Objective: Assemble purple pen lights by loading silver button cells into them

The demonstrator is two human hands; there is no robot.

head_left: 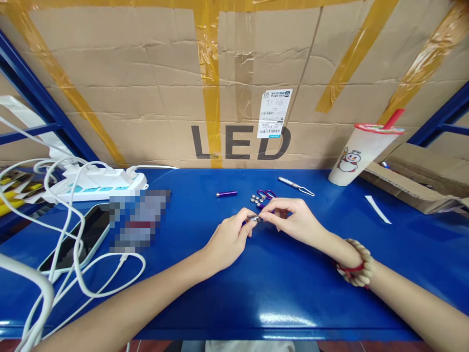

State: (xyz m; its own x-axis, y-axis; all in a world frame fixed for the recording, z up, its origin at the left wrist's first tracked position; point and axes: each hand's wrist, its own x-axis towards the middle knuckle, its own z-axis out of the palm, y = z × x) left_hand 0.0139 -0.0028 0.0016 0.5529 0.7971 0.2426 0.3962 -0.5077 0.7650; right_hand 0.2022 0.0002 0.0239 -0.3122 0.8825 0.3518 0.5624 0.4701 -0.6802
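Observation:
My left hand (229, 239) and my right hand (293, 220) meet over the blue table (278, 293), both pinching a small silver and purple metal part (254, 219) between fingertips. Just behind the hands lie several small round button cells (255, 199) and a purple key clip (266, 194). A purple metal tube (226, 194) lies to the left of them. A slim silver pen-like light (291, 184) with a wire clip lies behind, to the right. My right wrist wears a bead bracelet (361, 266).
A white power strip (98, 185) with white cables (78, 254) and a phone (78, 238) sit at the left. A white cup with a red straw (357, 154) stands at the right, a cardboard box (414, 183) beside it. A cardboard wall marked LED (240, 142) stands behind.

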